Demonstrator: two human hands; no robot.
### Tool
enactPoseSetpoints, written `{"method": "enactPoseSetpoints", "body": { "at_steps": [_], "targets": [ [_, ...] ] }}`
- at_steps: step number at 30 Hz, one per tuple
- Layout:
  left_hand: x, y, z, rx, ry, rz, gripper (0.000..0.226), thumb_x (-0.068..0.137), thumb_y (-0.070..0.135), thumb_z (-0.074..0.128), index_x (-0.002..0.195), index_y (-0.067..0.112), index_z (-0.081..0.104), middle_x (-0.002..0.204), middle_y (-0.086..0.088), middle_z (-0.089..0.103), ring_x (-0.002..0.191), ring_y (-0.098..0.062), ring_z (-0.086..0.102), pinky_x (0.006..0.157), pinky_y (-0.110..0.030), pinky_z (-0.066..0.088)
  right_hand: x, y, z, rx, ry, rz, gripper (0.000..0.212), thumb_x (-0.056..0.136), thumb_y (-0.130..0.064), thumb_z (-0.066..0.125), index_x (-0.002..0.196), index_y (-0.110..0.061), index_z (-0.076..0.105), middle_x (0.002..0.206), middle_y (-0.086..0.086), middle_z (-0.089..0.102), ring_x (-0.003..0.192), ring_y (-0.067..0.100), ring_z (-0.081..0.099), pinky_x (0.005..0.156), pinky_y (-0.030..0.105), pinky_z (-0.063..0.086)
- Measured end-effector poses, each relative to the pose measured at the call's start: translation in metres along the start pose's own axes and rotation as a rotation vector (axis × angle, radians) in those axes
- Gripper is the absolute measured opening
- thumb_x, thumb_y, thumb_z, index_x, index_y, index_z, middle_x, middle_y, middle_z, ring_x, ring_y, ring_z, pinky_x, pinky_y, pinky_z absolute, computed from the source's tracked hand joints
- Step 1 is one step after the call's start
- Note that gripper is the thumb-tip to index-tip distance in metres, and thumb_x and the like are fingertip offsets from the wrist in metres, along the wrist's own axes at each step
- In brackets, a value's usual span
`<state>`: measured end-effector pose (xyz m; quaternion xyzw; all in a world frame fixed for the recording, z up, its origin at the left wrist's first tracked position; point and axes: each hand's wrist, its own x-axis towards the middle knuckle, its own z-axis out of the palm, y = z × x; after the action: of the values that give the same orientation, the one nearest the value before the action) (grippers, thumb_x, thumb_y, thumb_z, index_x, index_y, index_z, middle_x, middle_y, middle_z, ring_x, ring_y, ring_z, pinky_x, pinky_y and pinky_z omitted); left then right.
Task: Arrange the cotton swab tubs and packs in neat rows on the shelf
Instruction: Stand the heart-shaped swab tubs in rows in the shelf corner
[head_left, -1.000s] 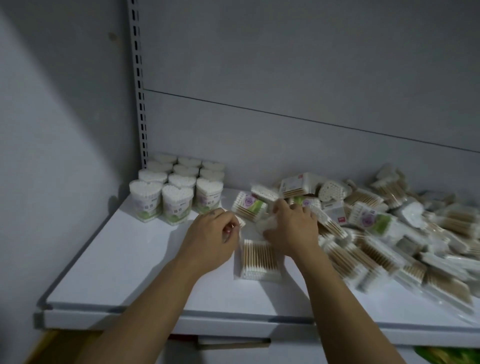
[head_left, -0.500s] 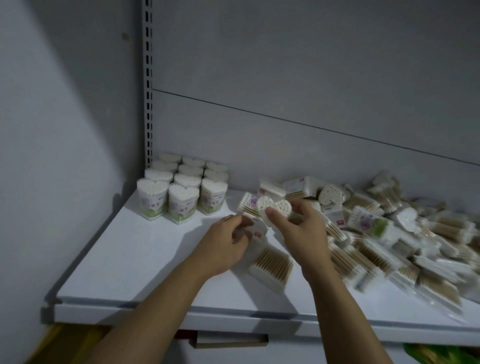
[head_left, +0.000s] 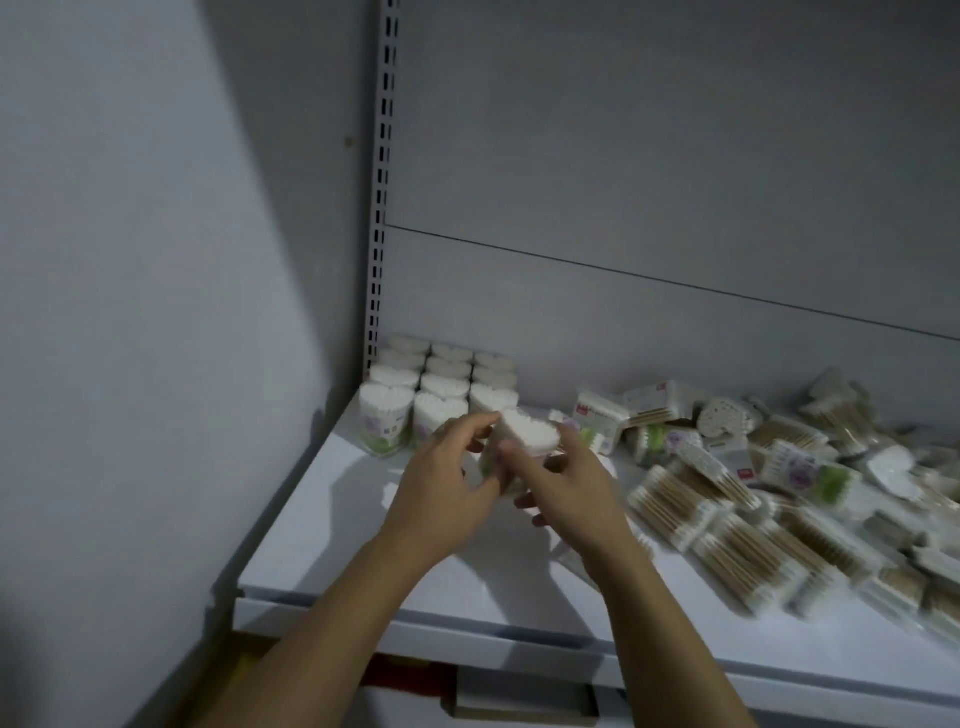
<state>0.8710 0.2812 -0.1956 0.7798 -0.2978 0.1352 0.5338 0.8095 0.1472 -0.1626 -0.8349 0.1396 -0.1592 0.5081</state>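
Left hand (head_left: 447, 491) and right hand (head_left: 574, 493) both grip one heart-shaped tub (head_left: 530, 435) at frame centre, over the white shelf (head_left: 353, 545). The tub's top faces up, packed with white swab tips; its label is blurred and unreadable. Just behind it, towards the upper left, the standing tubs (head_left: 441, 387) form three rows and carry purple-and-green labels. At frame right lies a loose heap of packs (head_left: 727, 514) with wooden sticks and small red marks; the text is illegible.

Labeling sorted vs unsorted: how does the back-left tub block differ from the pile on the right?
The tub block stands upright in straight rows; the pile lies jumbled and overlapping. The tub block is all heart-shaped tubs; the pile mixes tubs with flat packs. Both sit on the white shelf.
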Motion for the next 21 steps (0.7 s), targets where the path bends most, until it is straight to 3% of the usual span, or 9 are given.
{"method": "enactPoseSetpoints", "body": {
  "at_steps": [3, 6, 8, 10, 12, 16, 21],
  "targets": [
    [-0.002, -0.014, -0.011, 0.312, 0.025, 0.117, 0.048, 0.086, 0.032, 0.068, 0.132, 0.026, 0.054, 0.126, 0.008, 0.057, 0.118, -0.012, 0.048, 0.099, -0.03, 0.04, 0.009, 0.004, 0.013, -0.147, 0.072, -0.025, 0.065, 0.076, -0.063, 0.065, 0.127, -0.031, 0.043, 0.093, -0.002, 0.068, 0.068, 0.013, 0.069, 0.057, 0.032, 0.055],
    [0.0, -0.029, -0.02, 0.62, 0.146, 0.138, 0.051, 0.078, 0.031, 0.07, 0.126, 0.021, 0.055, 0.128, -0.002, 0.058, 0.121, -0.023, 0.043, 0.097, -0.045, 0.04, 0.023, 0.008, 0.025, -0.286, 0.091, 0.0, 0.056, 0.072, -0.059, 0.069, 0.114, -0.027, 0.05, 0.094, -0.005, 0.066, 0.081, 0.019, 0.067, 0.069, 0.043, 0.057],
    [-0.002, -0.037, -0.022, 0.727, 0.187, 0.112, 0.061, 0.072, 0.026, 0.074, 0.129, 0.02, 0.052, 0.133, -0.006, 0.054, 0.127, -0.029, 0.04, 0.101, -0.048, 0.033, 0.028, 0.007, 0.031, -0.305, 0.101, -0.006, 0.057, 0.074, -0.055, 0.07, 0.117, -0.023, 0.051, 0.098, -0.003, 0.066, 0.085, 0.021, 0.066, 0.072, 0.04, 0.056],
    [-0.003, -0.042, -0.022, 0.79, 0.206, 0.09, 0.068, 0.071, 0.026, 0.075, 0.134, 0.019, 0.051, 0.141, -0.008, 0.049, 0.133, -0.031, 0.035, 0.107, -0.049, 0.02, 0.028, 0.007, 0.034, -0.322, 0.105, -0.04, 0.074, 0.075, -0.048, 0.074, 0.137, -0.02, 0.042, 0.115, 0.0, 0.06, 0.101, 0.02, 0.061, 0.076, 0.028, 0.047],
    [-0.004, -0.044, -0.021, 0.814, 0.206, 0.054, 0.072, 0.071, 0.029, 0.074, 0.138, 0.021, 0.049, 0.146, -0.007, 0.044, 0.137, -0.032, 0.031, 0.111, -0.053, 0.011, 0.021, 0.01, 0.037, -0.41, 0.133, -0.114, 0.087, 0.077, -0.047, 0.073, 0.148, -0.025, 0.028, 0.136, 0.001, 0.046, 0.113, 0.018, 0.055, 0.079, 0.025, 0.041],
    [-0.003, -0.046, -0.019, 0.838, 0.163, -0.002, 0.077, 0.07, 0.031, 0.074, 0.141, 0.026, 0.045, 0.15, -0.007, 0.038, 0.139, -0.034, 0.028, 0.111, -0.062, 0.014, 0.004, 0.022, 0.043, -0.575, 0.21, -0.283, 0.062, 0.084, -0.045, 0.065, 0.14, -0.034, 0.04, 0.151, -0.003, 0.029, 0.119, 0.017, 0.053, 0.086, 0.031, 0.046],
    [-0.001, -0.049, -0.019, 0.833, 0.106, -0.019, 0.072, 0.069, 0.03, 0.073, 0.137, 0.03, 0.049, 0.148, -0.006, 0.043, 0.138, -0.034, 0.029, 0.109, -0.065, 0.02, 0.01, 0.024, 0.046, -0.656, 0.123, -0.283, 0.066, 0.09, -0.039, 0.058, 0.148, -0.035, 0.028, 0.16, -0.004, 0.013, 0.141, 0.017, 0.03, 0.102, 0.032, 0.039]
  ]
}}
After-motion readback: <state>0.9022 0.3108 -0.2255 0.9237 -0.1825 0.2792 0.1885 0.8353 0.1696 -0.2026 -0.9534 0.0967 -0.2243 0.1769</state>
